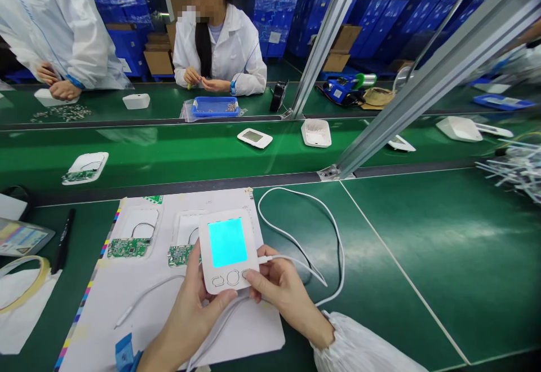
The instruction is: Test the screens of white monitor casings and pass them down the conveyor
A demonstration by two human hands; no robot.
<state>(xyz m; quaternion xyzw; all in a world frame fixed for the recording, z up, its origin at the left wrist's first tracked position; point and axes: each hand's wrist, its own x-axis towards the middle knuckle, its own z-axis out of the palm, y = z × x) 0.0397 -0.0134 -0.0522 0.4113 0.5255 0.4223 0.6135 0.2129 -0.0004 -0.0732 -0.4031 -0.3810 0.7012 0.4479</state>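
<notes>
A white square device [215,276] with a lit cyan screen and several buttons is held up between both hands. My left hand [192,310] grips its left side and lower edge. My right hand [281,290] holds its lower right corner, the thumb on the right-hand button. A white cable [276,258] is plugged into the device's right side and loops across the table. Behind the device, partly covered by it, lies an open housing with a green circuit board [180,255]. Another open housing with a circuit board [129,247] lies to its left on the white sheet [105,310].
A tape roll [40,282] and a black marker [64,239] lie at the left. Beyond the bench edge, a green conveyor belt [190,149] carries white housings. A metal post [380,115] rises at the right. Two people in white coats sit or stand across the belt.
</notes>
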